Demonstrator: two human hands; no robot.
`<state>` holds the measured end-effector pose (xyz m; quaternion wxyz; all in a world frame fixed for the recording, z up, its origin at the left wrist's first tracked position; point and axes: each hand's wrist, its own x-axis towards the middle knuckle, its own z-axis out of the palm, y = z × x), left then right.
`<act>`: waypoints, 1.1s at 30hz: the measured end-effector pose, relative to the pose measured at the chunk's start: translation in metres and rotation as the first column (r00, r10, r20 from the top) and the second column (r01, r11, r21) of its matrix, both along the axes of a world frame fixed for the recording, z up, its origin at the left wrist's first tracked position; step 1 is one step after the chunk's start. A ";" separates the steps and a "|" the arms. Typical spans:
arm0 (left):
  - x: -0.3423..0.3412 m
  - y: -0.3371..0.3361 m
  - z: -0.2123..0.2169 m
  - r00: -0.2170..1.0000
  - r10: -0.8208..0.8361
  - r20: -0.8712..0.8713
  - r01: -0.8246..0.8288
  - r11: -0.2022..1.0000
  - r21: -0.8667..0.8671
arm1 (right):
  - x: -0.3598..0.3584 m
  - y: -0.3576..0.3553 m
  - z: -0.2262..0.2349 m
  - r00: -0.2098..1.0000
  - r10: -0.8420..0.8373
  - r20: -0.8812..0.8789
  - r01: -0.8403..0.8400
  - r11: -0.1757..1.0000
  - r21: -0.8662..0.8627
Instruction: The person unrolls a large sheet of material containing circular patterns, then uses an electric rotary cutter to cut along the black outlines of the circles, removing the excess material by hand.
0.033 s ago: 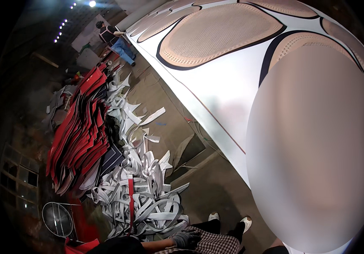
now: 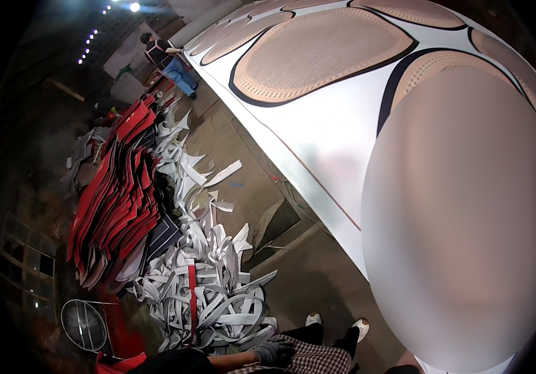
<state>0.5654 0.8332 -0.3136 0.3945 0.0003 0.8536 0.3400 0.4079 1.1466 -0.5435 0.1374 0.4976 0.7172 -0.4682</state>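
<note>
My left hand [image 2: 273, 353], in a grey glove, lies against the brown-and-white checkered apron [image 2: 322, 353] at my front. Its fingers look laid out on the cloth, dim and small, and I see nothing held in them. Only a sliver of my right arm [image 2: 408, 360] shows at the lower edge; its hand is out of sight. Beside me on the right is a long white sheet [image 2: 317, 146] on a table, printed with beige, black-edged oval mats [image 2: 324, 53]. A large blurred oval covers the sheet's near right part and whatever is there.
Left of me, grey and white trimmed strips [image 2: 218, 299] lie heaped on the floor. Behind them stands a stack of red-edged mats [image 2: 115, 215]. A round wire-guarded fan [image 2: 84, 325] is at lower left. A co-worker [image 2: 168, 62] stands at the table's far end. Cords [image 2: 286, 187] run beside the table.
The view has shifted very slightly. My left hand stays on the apron, and the mats and strips lie as before.
</note>
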 end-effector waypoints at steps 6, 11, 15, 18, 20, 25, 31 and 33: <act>-0.028 0.000 0.060 0.802 0.467 0.372 -0.532 0.842 0.092 | 0.010 0.041 0.112 0.987 -0.037 -0.158 -0.009 0.960 -0.281; -0.021 -0.014 0.077 0.852 0.493 0.177 -0.491 0.869 -0.056 | 0.036 -0.016 0.226 0.963 0.180 -0.202 -0.269 0.721 -0.639; -0.047 0.003 0.139 0.795 0.576 0.191 -0.603 0.787 0.134 | 0.033 -0.057 0.301 0.889 0.374 -0.263 -0.435 0.517 -0.737; -0.058 0.013 0.181 0.548 0.661 0.513 -0.835 0.467 0.290 | 0.032 -0.078 0.350 0.828 0.448 -0.337 -0.526 0.411 -0.745; -0.047 0.006 0.126 0.374 0.483 0.792 -0.924 0.126 0.360 | 0.037 -0.089 0.379 0.791 0.470 -0.391 -0.574 0.349 -0.741; -0.099 0.022 0.172 0.583 0.185 0.791 -0.812 0.099 0.575 | 0.037 -0.073 0.445 0.743 0.406 -0.533 -0.666 0.371 -0.647; -0.119 0.044 0.278 0.648 0.239 0.723 -0.761 0.171 0.625 | 0.055 -0.094 0.511 0.629 0.336 -0.701 -0.768 0.408 -0.494; -0.118 0.054 0.296 0.708 0.263 0.656 -0.704 0.187 0.685 | 0.066 -0.092 0.507 0.653 0.279 -0.704 -0.730 0.481 -0.485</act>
